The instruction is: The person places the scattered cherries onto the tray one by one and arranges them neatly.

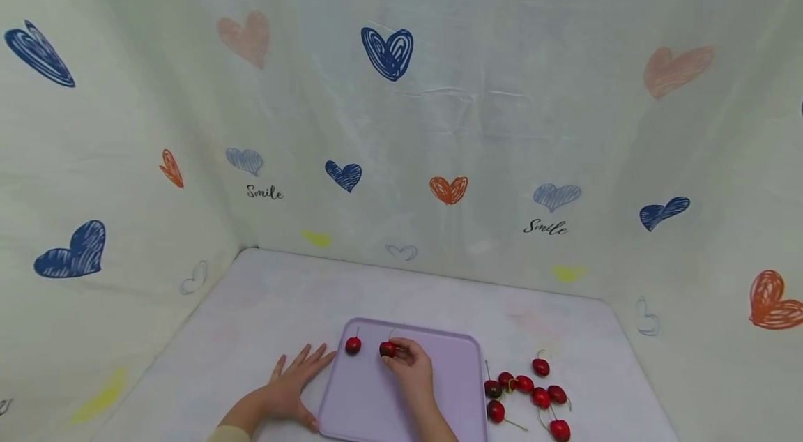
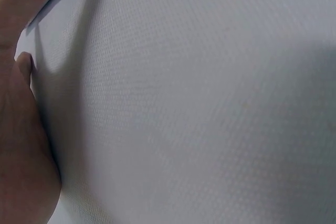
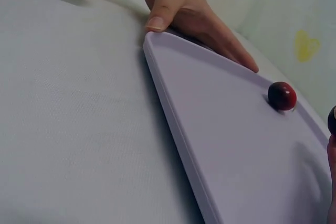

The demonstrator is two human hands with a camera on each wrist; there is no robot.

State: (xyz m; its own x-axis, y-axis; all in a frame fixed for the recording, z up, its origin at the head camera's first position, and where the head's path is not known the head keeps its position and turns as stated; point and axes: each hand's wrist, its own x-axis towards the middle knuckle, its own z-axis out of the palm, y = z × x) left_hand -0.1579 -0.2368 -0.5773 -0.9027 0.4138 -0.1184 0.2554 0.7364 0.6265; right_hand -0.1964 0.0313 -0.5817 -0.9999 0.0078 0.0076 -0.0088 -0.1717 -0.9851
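Note:
A square lilac tray (image 1: 351, 400) lies on the table. My right hand (image 1: 414, 369) is over its middle and pinches a dark red cherry (image 1: 387, 349), its stem pointing up. In the right wrist view only a sliver of that cherry (image 3: 332, 121) shows at the right edge. Another cherry (image 1: 353, 345) sits in the tray's far left corner. My left hand (image 1: 290, 390) is spread flat on the table to the left, thumb and a fingertip touching the tray's left rim. The right wrist view shows this left hand (image 3: 184, 14) at the rim too.
Right of the tray, several loose cherries (image 1: 524, 383) with stems lie on the white tablecloth (image 1: 282, 302), one close against the tray's right side. Behind the table hangs a pale curtain (image 1: 489, 149) printed with hearts.

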